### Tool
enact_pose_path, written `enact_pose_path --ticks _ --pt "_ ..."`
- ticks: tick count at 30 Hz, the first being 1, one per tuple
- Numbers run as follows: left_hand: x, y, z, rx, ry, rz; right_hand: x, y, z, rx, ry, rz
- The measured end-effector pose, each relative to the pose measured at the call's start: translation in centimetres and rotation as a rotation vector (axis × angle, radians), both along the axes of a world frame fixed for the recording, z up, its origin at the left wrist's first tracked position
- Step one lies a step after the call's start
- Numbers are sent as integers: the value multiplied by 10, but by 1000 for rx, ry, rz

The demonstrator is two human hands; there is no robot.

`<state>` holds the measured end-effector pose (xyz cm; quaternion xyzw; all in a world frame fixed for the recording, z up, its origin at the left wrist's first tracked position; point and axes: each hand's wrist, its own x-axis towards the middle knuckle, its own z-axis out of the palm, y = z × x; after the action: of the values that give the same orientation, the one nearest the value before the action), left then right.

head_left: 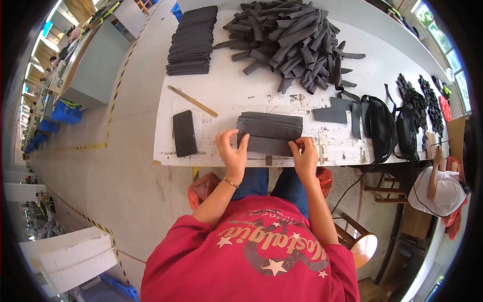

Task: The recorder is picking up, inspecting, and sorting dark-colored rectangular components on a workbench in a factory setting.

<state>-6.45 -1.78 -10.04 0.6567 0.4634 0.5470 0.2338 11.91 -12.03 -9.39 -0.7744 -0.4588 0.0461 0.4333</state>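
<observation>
A small stack of dark grey fabric pieces (270, 123) lies on the white table close to its front edge. One flat fabric piece (269, 146) sits along the stack's near side. My left hand (233, 155) is at the left end of that piece, thumb on the cloth and forefinger curled by the stack's edge. At the opposite end my right hand (305, 157) pinches the piece's corner between thumb and fingers. Left of the stack lie a black phone (184, 133) and a narrow tan stick (192, 101).
Toward the back are a large heap of dark fabric strips (302, 43) and a neat pile of folded pieces (191, 43). Loose fabric pieces (332, 111) and black bags (378, 128) lie to the right. Another person (437, 189) sits beyond, near a wooden stool (363, 249).
</observation>
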Motion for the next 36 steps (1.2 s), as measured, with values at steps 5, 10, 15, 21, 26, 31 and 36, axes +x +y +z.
enact_pose_path --ticks 5,10,15,21,26,31,36 --pt "5 36 49 7 -54 -67 45 -12 18 54 106 -130" --pt "80 137 84 17 -76 -361 132 10 6 -84 -397 -54" --pt "170 204 102 25 -145 -427 181 18 -12 -397 -543 283" --pt "247 263 89 481 358 -386 174 17 -10 -474 -969 434" --pt "250 276 73 161 453 -366 172 18 2 -472 -746 492" --pt "221 247 92 13 217 -492 173 11 28 -1 -244 164" --pt "178 175 114 -678 -513 -800 124 22 62 462 627 29"
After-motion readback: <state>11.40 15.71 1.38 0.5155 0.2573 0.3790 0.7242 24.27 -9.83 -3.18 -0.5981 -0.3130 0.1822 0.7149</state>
